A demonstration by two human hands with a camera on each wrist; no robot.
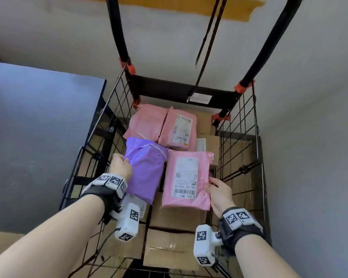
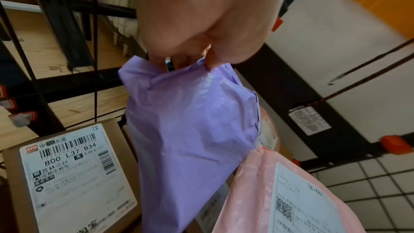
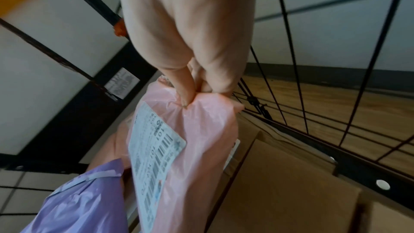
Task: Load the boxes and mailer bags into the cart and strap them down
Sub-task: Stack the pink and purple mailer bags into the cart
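A black wire cart (image 1: 255,141) holds cardboard boxes (image 1: 177,219) with mailer bags on top. My left hand (image 1: 120,167) pinches the edge of a purple mailer bag (image 1: 146,169) (image 2: 190,130) at the cart's left side. My right hand (image 1: 219,194) grips the near right corner of a pink mailer bag (image 1: 186,179) (image 3: 201,148) with a white label. Two more pink mailer bags (image 1: 147,122) (image 1: 179,128) lie farther back on the boxes. A dark strap (image 1: 207,43) hangs down between the cart's handle posts.
A labelled cardboard box (image 2: 74,178) sits below the purple bag. A blue-grey surface (image 1: 36,127) stands left of the cart. The cart's black handle posts (image 1: 119,33) (image 1: 269,41) rise at the back, with a white wall behind and wooden floor around.
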